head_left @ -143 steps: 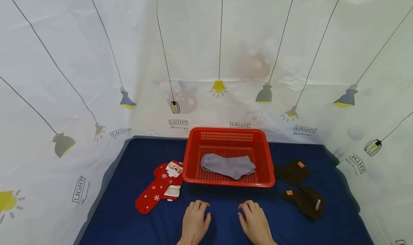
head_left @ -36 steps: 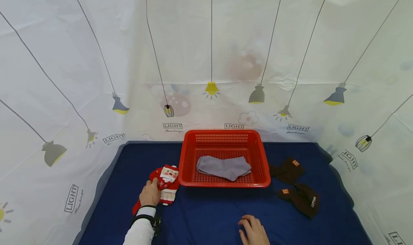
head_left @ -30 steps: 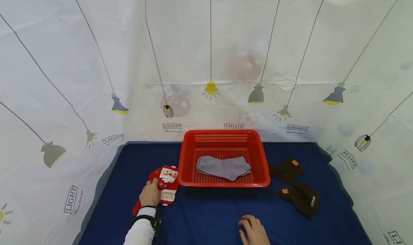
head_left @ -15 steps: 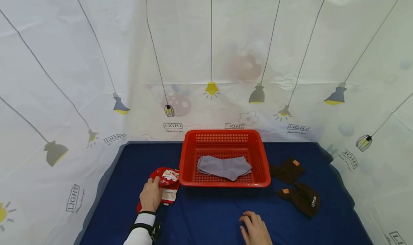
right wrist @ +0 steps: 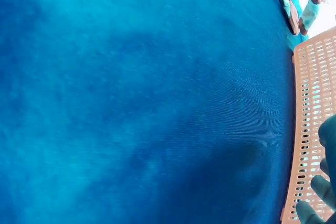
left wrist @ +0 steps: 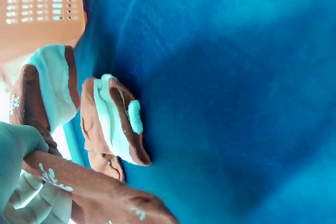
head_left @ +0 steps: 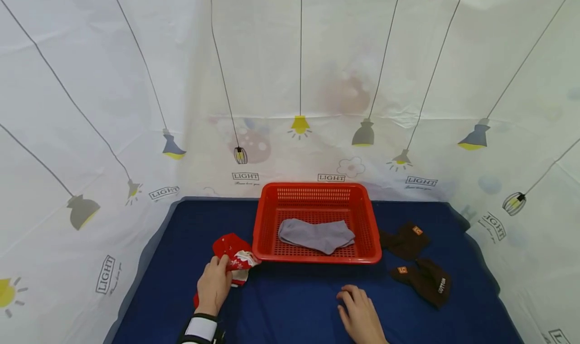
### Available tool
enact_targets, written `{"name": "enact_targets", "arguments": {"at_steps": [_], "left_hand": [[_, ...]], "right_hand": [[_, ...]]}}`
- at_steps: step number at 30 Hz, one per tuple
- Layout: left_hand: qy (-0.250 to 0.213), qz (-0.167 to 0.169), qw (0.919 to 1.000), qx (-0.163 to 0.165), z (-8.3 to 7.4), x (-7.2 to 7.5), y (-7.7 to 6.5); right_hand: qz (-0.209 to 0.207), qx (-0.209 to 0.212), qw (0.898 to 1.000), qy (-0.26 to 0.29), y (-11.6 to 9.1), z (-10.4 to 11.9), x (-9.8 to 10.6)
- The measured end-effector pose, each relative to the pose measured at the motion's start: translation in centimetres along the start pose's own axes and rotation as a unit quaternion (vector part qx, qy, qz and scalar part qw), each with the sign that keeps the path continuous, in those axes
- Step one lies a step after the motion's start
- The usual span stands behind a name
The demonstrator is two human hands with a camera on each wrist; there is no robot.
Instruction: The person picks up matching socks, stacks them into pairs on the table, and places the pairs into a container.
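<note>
My left hand (head_left: 213,286) pinches a red Christmas sock (head_left: 231,246) with snowflakes and a Santa cuff, left of the basket. In the left wrist view the middle of this sock (left wrist: 94,182) is bunched between thumb and fingers, raised off the cloth, its ends hanging to both sides. A matching red sock (left wrist: 113,121) with a white band lies beneath on the blue cloth. The held sock's cuff overlaps the basket's near left corner in the head view. My right hand (head_left: 360,314), fingers loosely bent, holds nothing in front of the basket.
A red plastic basket (head_left: 317,259) stands at the back middle, with folded grey socks (head_left: 317,235) inside. Right of it lie two dark brown socks, one farther back (head_left: 408,241) and one nearer (head_left: 428,283). A lamp-patterned white curtain (head_left: 290,57) encloses the blue-covered table (head_left: 290,308).
My left hand has gone from before the basket to the red socks and gripped the upper one. Its Santa cuff has lifted and swung toward the basket. The right hand has shifted slightly.
</note>
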State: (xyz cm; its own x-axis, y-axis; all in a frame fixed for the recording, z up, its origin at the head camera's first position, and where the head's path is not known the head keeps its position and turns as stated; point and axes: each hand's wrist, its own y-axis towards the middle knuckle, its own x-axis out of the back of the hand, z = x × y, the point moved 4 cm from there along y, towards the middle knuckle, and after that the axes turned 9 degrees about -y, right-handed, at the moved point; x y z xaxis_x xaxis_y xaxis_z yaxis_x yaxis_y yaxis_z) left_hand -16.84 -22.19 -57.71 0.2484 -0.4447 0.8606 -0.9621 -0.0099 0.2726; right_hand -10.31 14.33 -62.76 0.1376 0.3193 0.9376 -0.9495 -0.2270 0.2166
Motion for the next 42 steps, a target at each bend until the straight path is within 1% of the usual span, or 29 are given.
{"name": "enact_targets", "arguments": {"at_steps": [6,12,19,22,27,32,36,39,42], "left_hand": [[-0.002,-0.004,1.0,-0.005,-1.1,0.0,-1.1],[-0.004,-0.012,0.9996,-0.025,-2.6,-0.5,-2.0],[-0.016,-0.014,0.9985,-0.05,-4.6,-1.5,-2.8],[-0.021,-0.016,0.998,-0.057,-5.5,-1.9,-2.8],[-0.034,-0.019,0.9963,-0.076,-7.1,-2.7,-2.6],[-0.039,-0.001,0.9947,-0.096,-9.0,-3.7,-2.8],[-0.038,0.014,0.9929,-0.112,-10.5,-4.7,-3.0],[-0.046,0.018,0.9905,-0.128,-11.7,-5.3,-3.0],[-0.055,0.021,0.9876,-0.146,-12.9,-5.9,-2.9]], "right_hand": [[0.006,0.003,1.0,0.0,0.5,0.1,0.0],[0.001,0.015,1.0,0.005,0.8,0.3,0.0],[-0.033,0.043,0.998,-0.008,1.2,0.4,0.5],[-0.043,0.05,0.998,-0.009,1.4,0.4,0.7],[-0.041,0.051,0.998,-0.006,1.5,0.2,0.6],[-0.044,0.05,0.998,-0.011,1.6,0.3,0.5],[-0.034,0.044,0.998,-0.013,1.6,0.2,0.4],[-0.025,0.035,0.999,-0.01,1.7,0.1,0.5],[-0.025,0.03,0.999,-0.01,1.8,-0.1,0.5]]}}
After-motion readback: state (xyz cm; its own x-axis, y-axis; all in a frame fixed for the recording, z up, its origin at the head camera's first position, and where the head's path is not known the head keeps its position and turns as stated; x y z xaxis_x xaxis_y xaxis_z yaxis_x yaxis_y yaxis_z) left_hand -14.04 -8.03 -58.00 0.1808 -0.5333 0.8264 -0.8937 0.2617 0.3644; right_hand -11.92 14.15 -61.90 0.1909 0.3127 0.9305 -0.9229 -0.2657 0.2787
